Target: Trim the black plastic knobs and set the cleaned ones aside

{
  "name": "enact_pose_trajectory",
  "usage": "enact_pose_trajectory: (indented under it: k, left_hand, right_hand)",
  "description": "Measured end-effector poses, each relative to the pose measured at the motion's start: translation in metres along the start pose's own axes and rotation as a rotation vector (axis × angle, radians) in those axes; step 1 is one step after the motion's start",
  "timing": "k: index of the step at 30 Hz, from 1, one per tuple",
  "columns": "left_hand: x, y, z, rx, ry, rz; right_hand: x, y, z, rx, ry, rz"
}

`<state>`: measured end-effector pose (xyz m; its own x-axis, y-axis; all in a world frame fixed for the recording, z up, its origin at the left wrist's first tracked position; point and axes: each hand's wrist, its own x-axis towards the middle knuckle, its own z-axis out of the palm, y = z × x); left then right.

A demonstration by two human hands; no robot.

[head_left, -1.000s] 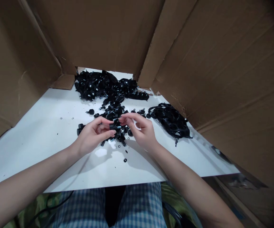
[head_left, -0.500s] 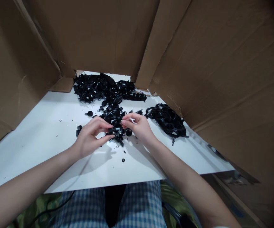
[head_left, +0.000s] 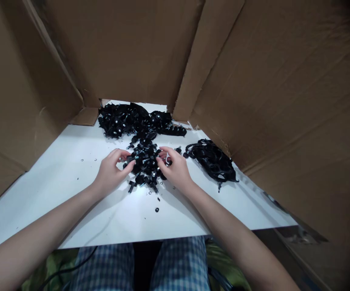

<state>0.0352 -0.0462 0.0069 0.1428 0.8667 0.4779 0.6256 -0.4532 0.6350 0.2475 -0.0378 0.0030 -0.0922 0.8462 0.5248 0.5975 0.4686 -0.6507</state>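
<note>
A heap of black knob screws (head_left: 146,161) with metal threaded ends lies in the middle of the white table. At its left edge, my left hand (head_left: 111,169) curls its thumb and fingers around a black knob screw (head_left: 130,159); the fingertips are partly hidden. My right hand (head_left: 176,166) is at the right side of the heap, thumb and index finger apart. Dark pieces show beside those fingers, but no held part can be made out. Small black rings and a black nut-like piece (head_left: 157,209) lie in front of the heap.
A larger black pile (head_left: 117,121) of similar parts sits at the back, against the cardboard wall (head_left: 126,56). To the right lies a tangled bundle of black loops (head_left: 213,159). Cardboard also stands at both sides. The white table's front edge (head_left: 132,245) is above my knees.
My hands have moved apart, the left one leftward and lower to the heap. The right finger pinch has loosened. The view has tilted slightly.
</note>
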Motion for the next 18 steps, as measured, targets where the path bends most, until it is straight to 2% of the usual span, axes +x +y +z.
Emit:
enact_pose_trajectory:
  k: [2,4,7,10,11,14,18]
  left_hand:
    - [0.001,0.000,-0.005,0.005,0.038,0.005]
    - [-0.003,0.001,-0.014,0.023,0.018,0.024]
    - [-0.020,0.002,-0.030,0.059,-0.105,0.043]
    - [-0.044,0.000,-0.043,0.079,-0.222,0.044]
    - [-0.052,-0.003,-0.045,0.088,-0.247,0.038]
    - [-0.067,-0.010,-0.045,0.142,-0.294,0.015]
    - [-0.068,-0.013,-0.039,0.219,-0.335,-0.023]
  right_hand:
    - [0.001,-0.006,-0.005,-0.057,-0.013,0.014]
    - [-0.002,-0.015,-0.017,-0.157,-0.084,0.070]
    - [-0.022,-0.026,-0.043,-0.407,-0.336,0.171]
    - [-0.054,-0.024,-0.066,-0.674,-0.482,0.278]
    - [-0.064,-0.021,-0.071,-0.725,-0.491,0.301]
    - [-0.085,-0.008,-0.077,-0.796,-0.402,0.334]
    - [-0.089,0.005,-0.072,-0.796,-0.315,0.257]
